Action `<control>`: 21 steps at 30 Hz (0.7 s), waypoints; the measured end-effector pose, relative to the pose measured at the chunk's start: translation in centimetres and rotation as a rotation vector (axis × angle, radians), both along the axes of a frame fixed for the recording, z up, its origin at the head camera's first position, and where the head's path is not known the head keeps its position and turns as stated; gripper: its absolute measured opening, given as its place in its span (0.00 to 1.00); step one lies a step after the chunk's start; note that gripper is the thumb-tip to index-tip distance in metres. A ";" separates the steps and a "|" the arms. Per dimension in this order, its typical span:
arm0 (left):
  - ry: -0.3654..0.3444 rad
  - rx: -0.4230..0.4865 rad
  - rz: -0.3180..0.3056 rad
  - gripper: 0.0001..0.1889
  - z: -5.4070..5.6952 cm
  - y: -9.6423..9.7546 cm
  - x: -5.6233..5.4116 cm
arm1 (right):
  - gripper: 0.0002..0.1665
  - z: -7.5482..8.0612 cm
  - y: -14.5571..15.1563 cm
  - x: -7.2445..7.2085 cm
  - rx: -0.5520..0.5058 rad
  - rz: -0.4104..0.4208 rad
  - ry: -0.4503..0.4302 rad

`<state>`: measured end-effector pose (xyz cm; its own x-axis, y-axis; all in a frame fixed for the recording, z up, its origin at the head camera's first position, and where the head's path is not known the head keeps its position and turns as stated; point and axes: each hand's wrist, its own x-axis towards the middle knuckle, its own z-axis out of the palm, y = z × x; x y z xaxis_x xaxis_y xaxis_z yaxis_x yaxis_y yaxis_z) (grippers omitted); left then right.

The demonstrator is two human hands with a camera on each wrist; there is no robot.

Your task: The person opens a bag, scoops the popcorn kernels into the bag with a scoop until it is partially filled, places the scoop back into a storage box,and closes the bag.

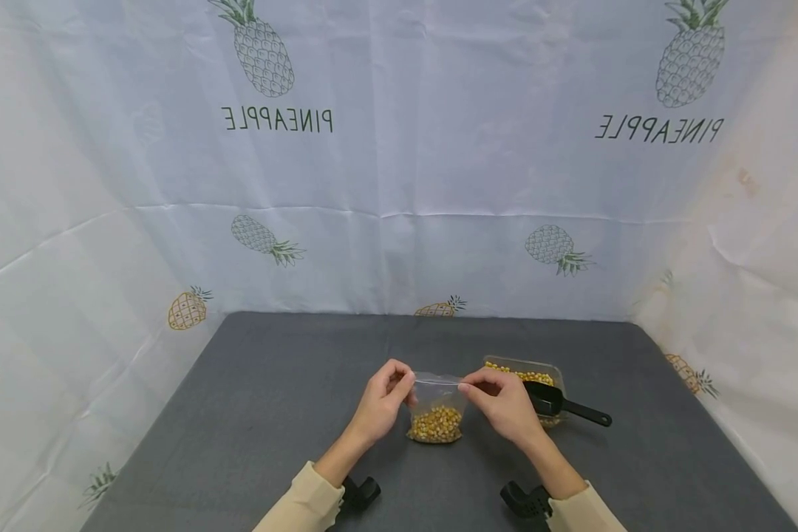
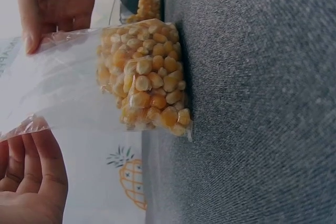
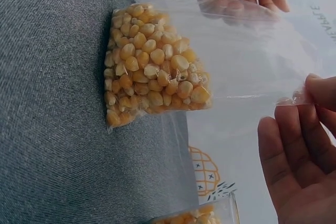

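A clear zip bag (image 1: 437, 423) with corn kernels in its lower part stands upright on the grey table. My left hand (image 1: 383, 397) pinches its top left corner between thumb and fingers. At the opposite top corner, my right hand (image 1: 500, 403) pinches the plastic the same way. The top edge is stretched straight between both hands. In the left wrist view the kernels (image 2: 144, 74) fill the bag's bottom, which touches the tabletop. The right wrist view shows the bag's upper part (image 3: 252, 51) holding no kernels.
Behind my right hand is a clear plastic container (image 1: 553, 369) of corn kernels. A black scoop (image 1: 561, 403) lies across it, handle pointing right. The grey table (image 1: 292, 384) meets a white pineapple-print curtain (image 1: 399, 258) at the back and sides.
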<state>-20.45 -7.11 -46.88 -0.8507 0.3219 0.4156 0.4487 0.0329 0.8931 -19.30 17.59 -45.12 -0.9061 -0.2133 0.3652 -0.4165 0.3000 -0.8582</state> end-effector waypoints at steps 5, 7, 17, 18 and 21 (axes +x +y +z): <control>0.015 -0.058 0.011 0.07 0.1 0.1 -0.1 | 0.04 0.2 -0.1 0.0 -0.004 0.005 0.000; 0.016 -0.077 0.019 0.06 0.1 0.1 -0.2 | 0.04 0.2 -0.1 0.0 -0.007 0.010 -0.003; 0.015 -0.056 0.042 0.06 0.2 0.4 -0.2 | 0.05 0.2 -0.1 -0.1 -0.008 0.021 -0.019; 0.019 -0.055 0.045 0.06 0.2 0.4 -0.2 | 0.06 0.2 -0.1 -0.1 -0.008 0.022 -0.021; 0.025 -0.055 0.048 0.06 0.2 0.4 -0.1 | 0.06 0.3 -0.1 0.0 -0.009 0.023 -0.034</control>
